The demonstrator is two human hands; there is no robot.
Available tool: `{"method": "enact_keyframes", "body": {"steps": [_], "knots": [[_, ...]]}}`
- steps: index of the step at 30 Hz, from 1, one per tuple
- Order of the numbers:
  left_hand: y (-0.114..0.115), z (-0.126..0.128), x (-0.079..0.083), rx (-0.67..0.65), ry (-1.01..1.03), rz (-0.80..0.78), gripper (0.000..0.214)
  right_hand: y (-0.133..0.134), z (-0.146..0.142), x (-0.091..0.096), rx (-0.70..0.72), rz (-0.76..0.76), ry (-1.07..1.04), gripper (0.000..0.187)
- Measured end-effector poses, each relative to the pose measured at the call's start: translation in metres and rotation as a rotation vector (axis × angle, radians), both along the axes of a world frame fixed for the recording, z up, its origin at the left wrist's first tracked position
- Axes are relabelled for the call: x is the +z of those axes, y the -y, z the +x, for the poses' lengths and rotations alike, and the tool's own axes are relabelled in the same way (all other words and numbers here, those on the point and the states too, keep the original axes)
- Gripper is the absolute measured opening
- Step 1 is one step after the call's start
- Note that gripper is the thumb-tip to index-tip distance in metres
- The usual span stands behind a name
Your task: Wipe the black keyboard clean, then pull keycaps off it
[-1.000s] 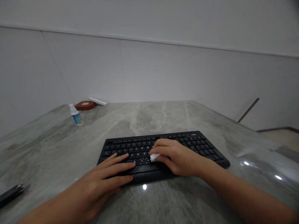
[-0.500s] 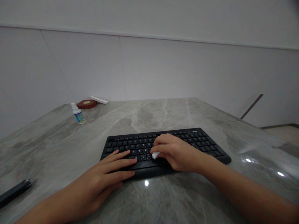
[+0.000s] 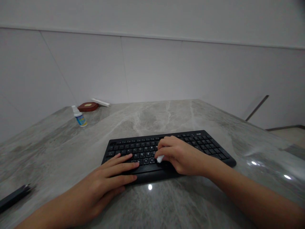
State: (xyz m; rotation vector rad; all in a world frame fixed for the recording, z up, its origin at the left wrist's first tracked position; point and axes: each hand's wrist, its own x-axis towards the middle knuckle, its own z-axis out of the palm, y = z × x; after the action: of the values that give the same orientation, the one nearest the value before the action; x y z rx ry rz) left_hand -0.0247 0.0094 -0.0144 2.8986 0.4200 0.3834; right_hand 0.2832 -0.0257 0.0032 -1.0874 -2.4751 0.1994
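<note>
A black keyboard [image 3: 205, 147] lies on the grey marble table [image 3: 166, 117] in front of me. My left hand [image 3: 105, 181] rests flat on the keyboard's front left corner, fingers stretched out over the keys and palm rest. My right hand [image 3: 181, 154] is curled over the middle keys, its fingers pinched on a small white wad [image 3: 160, 158] that is pressed against the keys. I cannot tell whether the wad is cloth, tissue or cotton.
A small white bottle with a blue label [image 3: 79, 117] stands at the far left of the table. Behind it lie a reddish-brown round box [image 3: 87, 106] and a white flat strip [image 3: 101, 102]. A black object [image 3: 14, 197] lies at the left near edge.
My right hand with the white wad has shifted slightly right along the keys. The view has tilted up a little. My left hand stays put.
</note>
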Motion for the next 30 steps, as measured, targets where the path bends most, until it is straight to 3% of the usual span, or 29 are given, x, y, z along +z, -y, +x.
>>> {"method": "enact_keyframes", "body": {"steps": [13, 18, 30], "knots": [[-0.0014, -0.0013, -0.0018, 0.001, -0.015, -0.013, 0.052, -0.0020, 0.0028, -0.0011, -0.153, -0.038, -0.059, 0.028], [-0.0016, -0.0011, -0.0018, 0.004, -0.018, -0.016, 0.053, -0.0008, 0.0029, -0.0018, -0.075, -0.073, -0.069, 0.020], [0.0009, 0.0016, 0.0024, 0.008, -0.027, -0.081, 0.048, 0.0013, 0.0003, -0.0022, -0.049, -0.057, -0.097, 0.016]]}}
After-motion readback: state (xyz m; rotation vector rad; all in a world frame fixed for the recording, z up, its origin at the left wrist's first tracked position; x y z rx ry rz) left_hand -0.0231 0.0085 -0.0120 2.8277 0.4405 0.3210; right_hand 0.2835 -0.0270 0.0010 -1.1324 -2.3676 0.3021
